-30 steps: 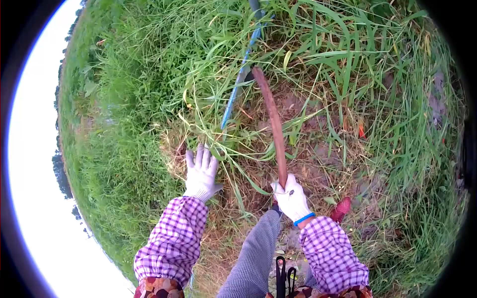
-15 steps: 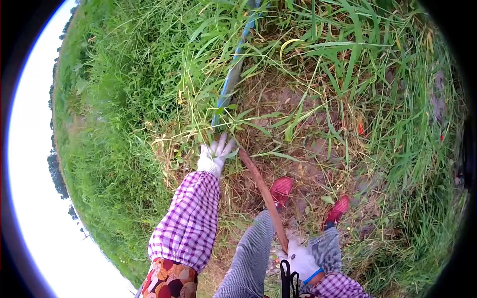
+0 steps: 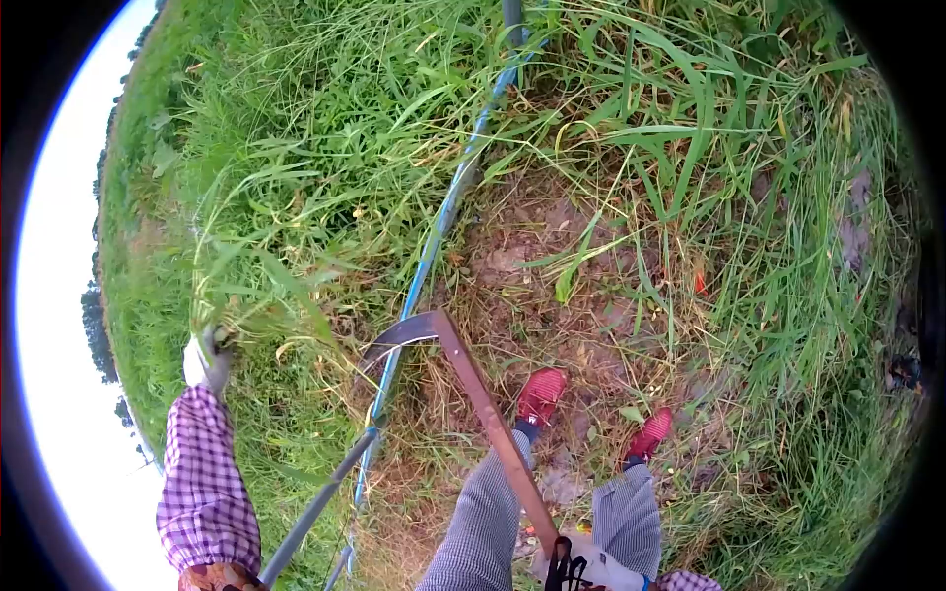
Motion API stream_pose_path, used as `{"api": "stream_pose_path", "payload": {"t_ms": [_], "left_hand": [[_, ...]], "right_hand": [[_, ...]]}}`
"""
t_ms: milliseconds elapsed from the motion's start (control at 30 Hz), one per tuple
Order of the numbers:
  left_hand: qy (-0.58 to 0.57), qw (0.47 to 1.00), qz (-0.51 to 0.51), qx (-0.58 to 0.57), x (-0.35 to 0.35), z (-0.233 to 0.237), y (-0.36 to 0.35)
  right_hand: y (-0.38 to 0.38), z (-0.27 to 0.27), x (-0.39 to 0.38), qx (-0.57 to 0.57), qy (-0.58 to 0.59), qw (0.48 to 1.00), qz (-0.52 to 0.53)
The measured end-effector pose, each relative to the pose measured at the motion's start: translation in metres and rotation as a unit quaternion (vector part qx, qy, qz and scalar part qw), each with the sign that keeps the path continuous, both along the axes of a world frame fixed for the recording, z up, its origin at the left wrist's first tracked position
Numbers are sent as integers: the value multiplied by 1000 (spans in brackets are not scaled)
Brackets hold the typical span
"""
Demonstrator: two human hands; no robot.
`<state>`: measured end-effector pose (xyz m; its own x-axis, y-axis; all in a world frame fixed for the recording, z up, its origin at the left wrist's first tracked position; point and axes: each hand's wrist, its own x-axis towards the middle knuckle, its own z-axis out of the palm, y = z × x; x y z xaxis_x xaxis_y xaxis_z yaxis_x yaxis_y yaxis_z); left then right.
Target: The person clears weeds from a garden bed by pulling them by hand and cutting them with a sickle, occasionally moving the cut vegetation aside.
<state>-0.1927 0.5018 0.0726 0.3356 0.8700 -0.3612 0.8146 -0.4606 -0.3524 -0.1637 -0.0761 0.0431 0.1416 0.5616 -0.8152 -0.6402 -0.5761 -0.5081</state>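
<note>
One sickle (image 3: 477, 392) has its blade (image 3: 404, 332) over the blue pipe (image 3: 437, 236), the right hand (image 3: 609, 568) wrapped round the handle end, partly behind black straps (image 3: 565, 566); the left hand (image 3: 205, 364) clutches grass (image 3: 204, 286). A grey pole (image 3: 320, 500) meets the pipe; red shoes (image 3: 542, 397) stand rightward.

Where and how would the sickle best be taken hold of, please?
The sickle's wooden handle is probably best gripped around its near end, coming from the person's own side, where the right hand holds it. The handle is long and slender, and the curved blade juts out sideways from its far end.
</note>
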Motion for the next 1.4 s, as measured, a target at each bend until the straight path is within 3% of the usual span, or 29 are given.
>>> {"api": "stream_pose_path", "payload": {"t_ms": [33,67,100,133,167,200,233,300,367,400,500,567,633,700,767,833,867,900,933,967,1000,1033,1100,1167,1267,1333,1400], "left_hand": [[-200,976,70,47,-34,19,56],[-206,971,67,104,-46,44,86],[-330,944,14,1,-103,47,158],[-167,980,69,80,-75,60,121],[17,984,121,127,-43,74,79],[47,987,29,153,-65,58,78],[80,988,12,129,-55,51,39],[31,999,19,5,-43,28,-40],[60,995,-44,-64,-58,-4,-105],[130,985,2,-110,-45,-11,-145],[96,960,-52,-258,-86,-39,-212],[9,943,-70,-324,-119,-53,-243],[35,928,-21,-371,-123,-48,-266],[7,920,-36,-389,-141,-50,-271],[32,924,23,-380,-127,-36,-275],[51,923,87,-370,-113,-30,-275],[59,921,121,-366,-108,-28,-272],[72,917,152,-362,-106,-24,-267],[20,930,122,-347,-123,-31,-264],[14,930,124,-347,-121,-41,-263],[12,934,120,-336,-120,-48,-263],[17,938,116,-327,-119,-48,-262],[1,938,84,-335,-99,-44,-264],[-69,943,-7,-325,-83,-46,-265],[-138,943,9,-304,-74,-42,-259],[-197,941,14,-274,-87,-44,-250],[-198,941,17,-276,-100,-43,-248]], "right_hand": [[6,-2,8,49,-95,994,-31],[17,-6,20,66,-141,986,-66],[40,-27,39,-1,139,975,-175],[50,-42,54,-44,135,972,-189],[59,-54,74,-6,90,963,-252],[66,-73,91,-34,29,966,-256],[73,-81,116,-43,8,963,-264],[85,-105,148,-60,-74,951,-294],[102,-126,179,-49,-155,926,-341],[108,-156,190,-54,-218,913,-341],[139,-196,238,-102,-347,891,-273],[162,-228,254,-99,-351,894,-259],[178,-217,251,-24,-163,943,-288],[172,-246,234,12,-77,975,-210],[165,-227,197,-106,-91,969,-202],[133,-221,158,-119,-41,964,-235],[106,-234,127,-147,-134,966,-168],[87,-214,105,-178,-157,966,-99],[68,-192,82,-207,-178,962,-28],[44,-172,56,-157,-93,983,-18],[26,-145,30,-134,-108,984,35],[21,-93,25,-131,6,990,45],[10,-53,-3,-90,-1,993,72],[4,-33,-14,-69,2,995,73],[1,-27,-8,-55,-36,995,68],[10,-38,12,-65,-129,987,70],[27,-63,40,-143,-169,974,-44]]}}
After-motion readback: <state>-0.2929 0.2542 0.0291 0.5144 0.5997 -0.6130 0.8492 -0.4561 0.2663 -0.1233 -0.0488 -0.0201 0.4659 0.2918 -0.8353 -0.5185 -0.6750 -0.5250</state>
